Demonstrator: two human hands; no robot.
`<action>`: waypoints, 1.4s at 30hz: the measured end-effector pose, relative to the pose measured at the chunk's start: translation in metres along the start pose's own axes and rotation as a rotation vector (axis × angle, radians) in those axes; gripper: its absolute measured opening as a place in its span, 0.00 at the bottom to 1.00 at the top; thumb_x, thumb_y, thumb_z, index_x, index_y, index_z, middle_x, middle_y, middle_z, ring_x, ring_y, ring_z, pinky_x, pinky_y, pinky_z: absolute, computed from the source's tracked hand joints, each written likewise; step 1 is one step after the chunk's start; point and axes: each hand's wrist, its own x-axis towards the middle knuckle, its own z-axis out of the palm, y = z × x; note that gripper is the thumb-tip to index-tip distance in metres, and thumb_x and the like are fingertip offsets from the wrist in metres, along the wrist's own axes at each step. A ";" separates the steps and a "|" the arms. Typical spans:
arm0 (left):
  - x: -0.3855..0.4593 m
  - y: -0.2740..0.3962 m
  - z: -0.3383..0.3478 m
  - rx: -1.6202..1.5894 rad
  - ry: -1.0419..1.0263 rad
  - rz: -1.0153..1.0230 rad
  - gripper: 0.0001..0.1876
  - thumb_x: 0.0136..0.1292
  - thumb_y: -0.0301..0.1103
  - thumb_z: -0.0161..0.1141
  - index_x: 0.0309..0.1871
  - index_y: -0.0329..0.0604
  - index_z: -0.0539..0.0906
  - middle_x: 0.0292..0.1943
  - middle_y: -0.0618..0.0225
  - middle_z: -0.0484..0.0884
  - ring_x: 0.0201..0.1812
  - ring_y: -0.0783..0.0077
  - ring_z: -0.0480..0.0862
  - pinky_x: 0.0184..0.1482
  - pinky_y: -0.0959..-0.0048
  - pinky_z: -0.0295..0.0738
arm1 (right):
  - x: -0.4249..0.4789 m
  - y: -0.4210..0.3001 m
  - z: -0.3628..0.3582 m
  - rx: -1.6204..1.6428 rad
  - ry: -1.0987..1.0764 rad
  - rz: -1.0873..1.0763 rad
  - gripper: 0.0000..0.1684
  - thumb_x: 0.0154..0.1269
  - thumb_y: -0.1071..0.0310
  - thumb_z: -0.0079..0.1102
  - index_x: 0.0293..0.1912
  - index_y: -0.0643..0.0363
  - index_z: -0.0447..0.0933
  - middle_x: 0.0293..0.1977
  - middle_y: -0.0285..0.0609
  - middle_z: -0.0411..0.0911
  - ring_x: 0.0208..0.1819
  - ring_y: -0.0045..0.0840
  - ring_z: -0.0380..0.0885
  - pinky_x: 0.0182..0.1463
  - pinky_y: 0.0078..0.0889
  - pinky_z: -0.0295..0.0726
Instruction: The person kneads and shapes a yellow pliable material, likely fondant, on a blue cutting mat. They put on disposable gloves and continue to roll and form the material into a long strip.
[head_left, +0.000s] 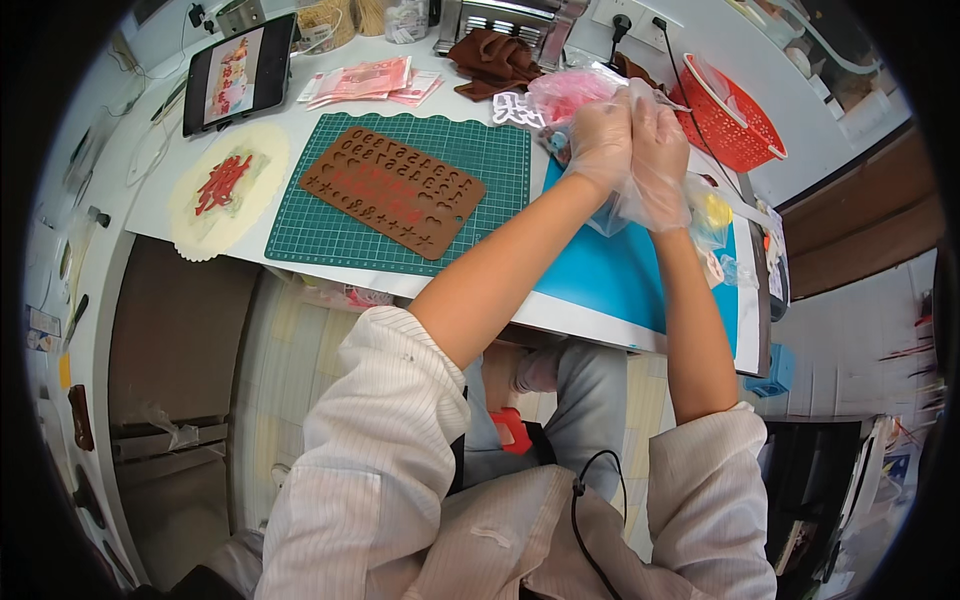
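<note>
Thin clear plastic gloves cover both of my hands, which are raised close together above the back of a blue mat (600, 277). My left hand (602, 142) has its fingers curled, beside a pink plastic bag (574, 94). Against it, my right hand (661, 154) is also curled. Clear plastic shows around both hands; whether it is only glove or also a held bag is unclear. To the left, a brown silicone mould (394, 191) with number, heart and flower cavities lies tilted on a green cutting mat (502, 142). Red material fills its middle letter cavities.
At the left, a red character-shaped piece (223, 184) lies on a cream scalloped sheet (259, 157). Behind stand a tablet (238, 75), pink banknotes (367, 79), a brown cloth (495, 60) and a white character-shaped piece (517, 110). A red basket (731, 120) stands at the right, near a hanging cable.
</note>
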 end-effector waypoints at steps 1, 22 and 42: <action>0.002 0.001 -0.001 0.030 0.002 0.017 0.28 0.67 0.51 0.50 0.30 0.27 0.82 0.27 0.42 0.81 0.32 0.47 0.81 0.40 0.58 0.72 | -0.003 -0.004 -0.001 0.032 0.014 0.045 0.21 0.69 0.53 0.54 0.32 0.65 0.73 0.25 0.60 0.76 0.29 0.53 0.76 0.32 0.46 0.72; -0.036 -0.011 0.015 0.838 -0.189 0.977 0.14 0.65 0.39 0.52 0.25 0.46 0.82 0.21 0.63 0.81 0.25 0.59 0.83 0.27 0.61 0.78 | -0.126 -0.014 -0.064 0.459 0.391 0.325 0.17 0.70 0.63 0.59 0.29 0.57 0.62 0.24 0.29 0.61 0.28 0.10 0.56 0.32 0.15 0.62; -0.086 0.069 0.016 0.902 -0.433 0.742 0.20 0.66 0.45 0.57 0.23 0.41 0.81 0.15 0.55 0.74 0.22 0.57 0.79 0.27 0.63 0.73 | -0.203 -0.041 -0.153 0.886 0.067 0.832 0.15 0.74 0.60 0.48 0.52 0.61 0.66 0.35 0.39 0.75 0.29 0.18 0.75 0.32 0.22 0.77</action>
